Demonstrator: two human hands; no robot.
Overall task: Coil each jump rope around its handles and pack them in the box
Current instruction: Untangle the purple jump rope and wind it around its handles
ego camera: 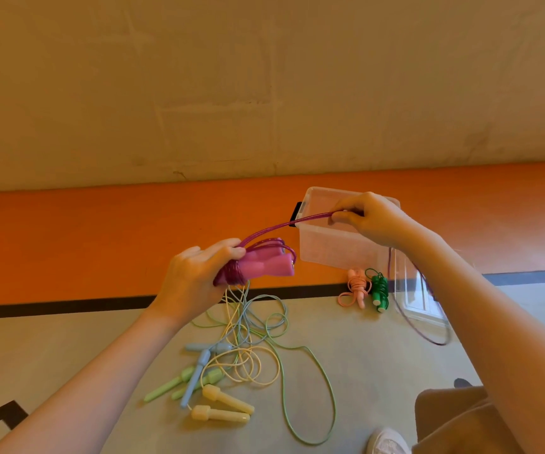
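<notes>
left hand (195, 273) grips 2 pink handles (266, 265) — right hand (374, 219) pinches purple rope (297, 221).

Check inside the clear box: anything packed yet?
Through the translucent wall, the clear box looks empty: no rope shape shows. The right hand, pinching the purple rope, covers its top right corner, so that part is unseen. The pink bundle and green bundle lie outside.
</notes>
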